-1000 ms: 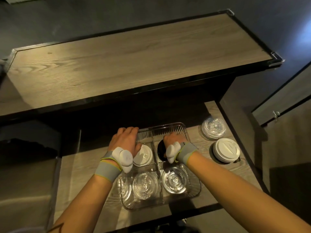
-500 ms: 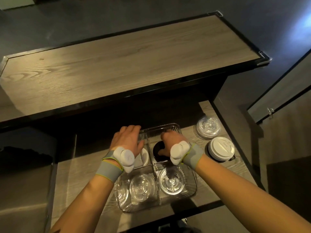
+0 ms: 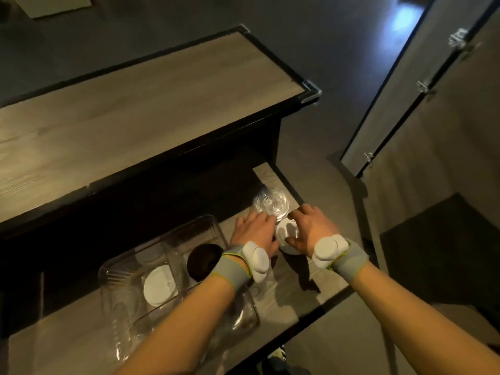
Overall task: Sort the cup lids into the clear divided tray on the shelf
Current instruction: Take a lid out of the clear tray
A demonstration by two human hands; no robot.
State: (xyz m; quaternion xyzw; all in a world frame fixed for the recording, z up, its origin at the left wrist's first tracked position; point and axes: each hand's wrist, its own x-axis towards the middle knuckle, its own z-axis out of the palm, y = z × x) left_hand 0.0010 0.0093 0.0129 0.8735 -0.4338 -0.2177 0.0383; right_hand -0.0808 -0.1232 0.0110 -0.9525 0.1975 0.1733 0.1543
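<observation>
White lid (image 3: pixel 287 234) sits between both spread hands, left hand (image 3: pixel 254 235) and right hand (image 3: pixel 313 231) touching it.

Both hands (image 3: pixel 254 232) (image 3: pixel 315 230) outstretched — fingers spread

We see a wood-grain worktop (image 3: pixel 151 123) with a dark edge running across the upper left, its right corner capped by a metal bracket (image 3: pixel 311 93). Around it lies dark grey floor (image 3: pixel 311 36), with a pale bluish glare (image 3: pixel 403 16) near the top right. At right we make out tall grey panels (image 3: pixel 400 85) with black edging and small metal hinges (image 3: pixel 423 86). A pale flat rectangle (image 3: pixel 58 5) sits at the top left.
</observation>
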